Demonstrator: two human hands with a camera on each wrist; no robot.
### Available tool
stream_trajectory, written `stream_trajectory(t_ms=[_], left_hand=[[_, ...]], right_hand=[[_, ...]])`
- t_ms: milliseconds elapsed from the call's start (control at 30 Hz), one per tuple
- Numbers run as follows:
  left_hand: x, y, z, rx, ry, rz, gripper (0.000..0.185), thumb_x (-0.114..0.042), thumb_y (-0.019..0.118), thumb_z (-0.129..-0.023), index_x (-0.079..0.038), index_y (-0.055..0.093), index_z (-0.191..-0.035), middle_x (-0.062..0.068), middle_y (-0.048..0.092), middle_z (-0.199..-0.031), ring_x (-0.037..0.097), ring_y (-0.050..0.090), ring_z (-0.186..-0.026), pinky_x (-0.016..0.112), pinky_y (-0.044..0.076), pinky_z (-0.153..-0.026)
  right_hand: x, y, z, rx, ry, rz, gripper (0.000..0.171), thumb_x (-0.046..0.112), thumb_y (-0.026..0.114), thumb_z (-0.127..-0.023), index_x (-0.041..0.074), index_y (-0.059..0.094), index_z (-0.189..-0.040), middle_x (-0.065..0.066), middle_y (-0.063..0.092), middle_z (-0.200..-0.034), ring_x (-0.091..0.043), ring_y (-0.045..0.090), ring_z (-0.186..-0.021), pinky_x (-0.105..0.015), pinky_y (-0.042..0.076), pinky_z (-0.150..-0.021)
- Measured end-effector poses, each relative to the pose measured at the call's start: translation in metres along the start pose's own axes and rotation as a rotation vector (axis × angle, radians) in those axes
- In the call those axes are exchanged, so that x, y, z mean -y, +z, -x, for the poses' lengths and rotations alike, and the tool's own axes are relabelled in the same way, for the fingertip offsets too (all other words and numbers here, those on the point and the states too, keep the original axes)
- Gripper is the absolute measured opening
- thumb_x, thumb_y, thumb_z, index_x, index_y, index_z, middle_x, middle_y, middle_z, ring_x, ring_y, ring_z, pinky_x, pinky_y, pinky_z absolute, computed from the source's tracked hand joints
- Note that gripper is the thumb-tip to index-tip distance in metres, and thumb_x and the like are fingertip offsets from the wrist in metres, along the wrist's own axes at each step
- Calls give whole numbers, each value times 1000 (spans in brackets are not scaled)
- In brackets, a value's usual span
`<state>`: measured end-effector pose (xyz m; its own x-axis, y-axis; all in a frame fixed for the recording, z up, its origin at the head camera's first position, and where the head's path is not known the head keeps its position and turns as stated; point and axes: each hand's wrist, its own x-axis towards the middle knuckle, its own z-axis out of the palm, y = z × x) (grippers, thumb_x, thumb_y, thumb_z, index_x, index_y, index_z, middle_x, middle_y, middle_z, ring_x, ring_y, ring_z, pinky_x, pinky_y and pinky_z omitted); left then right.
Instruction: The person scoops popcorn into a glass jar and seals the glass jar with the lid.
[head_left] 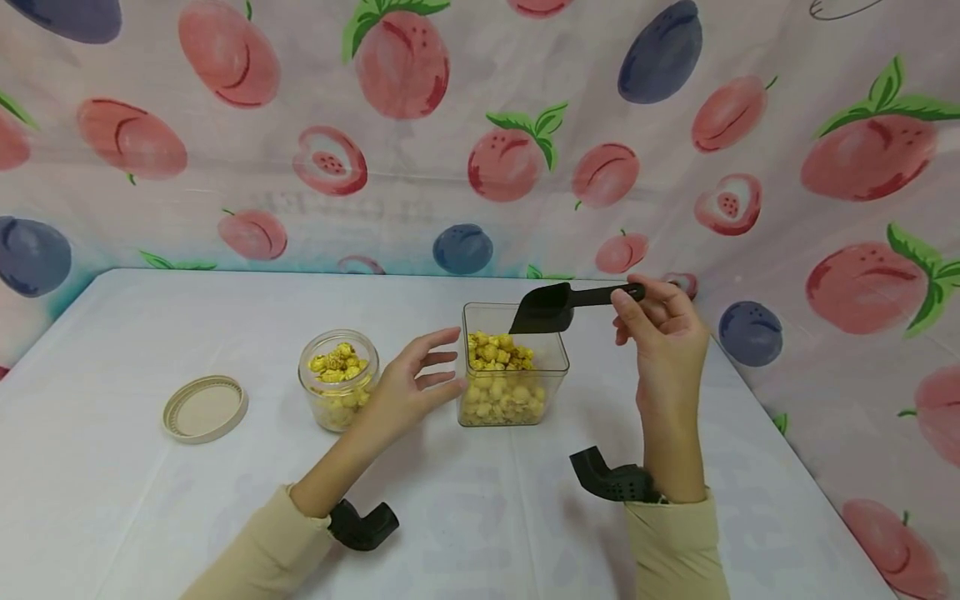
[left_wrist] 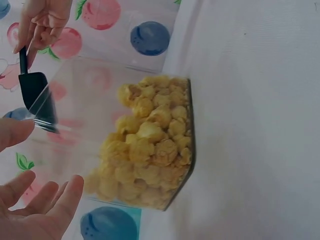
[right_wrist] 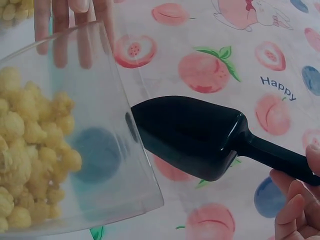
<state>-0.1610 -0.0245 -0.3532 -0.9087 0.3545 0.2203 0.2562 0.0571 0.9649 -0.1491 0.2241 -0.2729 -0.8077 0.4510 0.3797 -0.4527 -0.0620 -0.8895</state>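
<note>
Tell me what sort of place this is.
Probably a staged tabletop set, not a real kitchen: a white table with fruit-print sheets as walls, and only popcorn containers and a scoop.

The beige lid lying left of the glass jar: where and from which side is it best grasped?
Probably at its rim, from above. The lid lies flat on the table, apart from the jar, so only its thin edge offers purchase. The left hand is nearer.

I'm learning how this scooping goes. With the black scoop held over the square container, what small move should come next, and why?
Probably lower the black scoop into the popcorn. The right hand holds it by the handle, empty and tilted mouth-down above the clear square container, while the left hand rests open beside the container's wall, ready to steady it.
</note>
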Motion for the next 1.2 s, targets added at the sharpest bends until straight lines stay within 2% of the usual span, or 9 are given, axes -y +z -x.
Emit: stream_trajectory(t_ms=[133, 300, 600, 700, 800, 933, 1067, 1200], left_hand=[[2, 4, 0, -13, -34, 25, 61, -6, 67, -84, -10, 41, -138, 7, 39, -144, 30, 46, -125, 35, 49, -96], [6, 7, -1, -28, -28, 40, 59, -4, 67, -83, -7, 43, -137, 9, 41, -142, 30, 49, -122, 31, 51, -91], [7, 10, -2, -42, -24, 61, 56, -4, 67, -83, -6, 45, -135, 10, 43, -140, 31, 51, -120, 27, 53, -87], [7, 10, -2, -44, -29, 62, 56, -3, 67, -83, -5, 44, -135, 10, 43, -139, 32, 51, -119, 27, 53, -87], [6, 10, -2, -42, -36, 68, 57, -3, 67, -83, -5, 44, -135, 11, 43, -140, 32, 51, -119, 28, 53, -87], [6, 10, -2, -40, -41, 75, 58, -3, 68, -82, -5, 44, -136, 11, 42, -140, 32, 51, -119, 29, 53, -87], [7, 10, -2, -37, -39, 73, 58, -3, 67, -83, -5, 44, -136, 12, 41, -140, 33, 51, -119, 29, 53, -88], [6, 9, -1, -38, -38, 65, 58, -4, 67, -83, -5, 44, -136, 11, 42, -140, 33, 51, -119, 29, 53, -87]], right_hand=[[-2, 1, 1, 19, -36, 125, 20, 6, 72, -80, 7, 67, -100, 4, 63, -67, -14, 51, -54, -18, 44, -49], [-5, 4, 3, 54, -87, 291, 25, 10, 72, -81, 4, 66, -105, 9, 61, -69, -12, 49, -54, -18, 42, -48], [-15, 8, 6, 125, -189, 456, 28, 16, 73, -80, 4, 67, -105, 17, 60, -74, -5, 55, -66, -14, 45, -54], [-18, 10, 7, 135, -225, 503, 29, 18, 74, -80, 5, 67, -105, 11, 61, -78, -3, 56, -70, -13, 45, -59], [-21, 11, 8, 152, -264, 548, 31, 19, 74, -79, 4, 67, -105, 0, 64, -81, -2, 55, -71, -12, 44, -63], [-24, 14, 9, 189, -324, 617, 31, 19, 74, -80, 3, 66, -105, -11, 67, -82, 0, 53, -69, -10, 43, -62], [-28, 17, 11, 221, -387, 675, 30, 15, 74, -79, 2, 65, -105, -11, 68, -82, -1, 52, -65, -8, 41, -59], [-34, 20, 13, 248, -421, 727, 29, 14, 73, -80, 1, 65, -104, -10, 68, -81, -9, 52, -64, -9, 40, -58]])
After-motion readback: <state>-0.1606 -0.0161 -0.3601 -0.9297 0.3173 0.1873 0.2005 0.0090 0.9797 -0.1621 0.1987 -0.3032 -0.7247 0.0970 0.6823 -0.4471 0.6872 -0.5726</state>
